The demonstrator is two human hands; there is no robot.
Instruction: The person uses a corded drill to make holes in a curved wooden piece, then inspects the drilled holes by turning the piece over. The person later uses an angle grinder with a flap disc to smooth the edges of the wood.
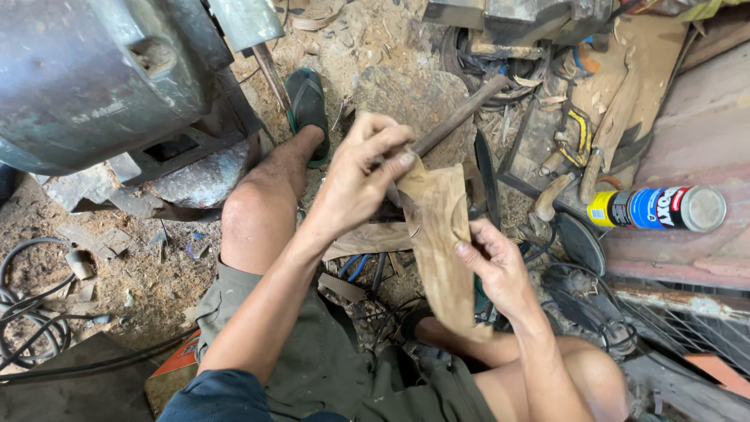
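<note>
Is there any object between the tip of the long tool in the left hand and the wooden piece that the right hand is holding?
Nothing visible does. The left hand holds the long tool, whose lower end already meets the top of the wooden piece, which the right hand grips by its side.

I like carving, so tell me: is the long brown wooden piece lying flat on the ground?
No, the long brown wooden piece is held up off the ground by the right hand, while the left hand works a dark rod-shaped tool on it.

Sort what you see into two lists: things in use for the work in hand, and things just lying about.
In use:
left hand
chisel
wooden piece
right hand

Lying about:
spray can
sandal
cables
metal machine
small saw
</note>
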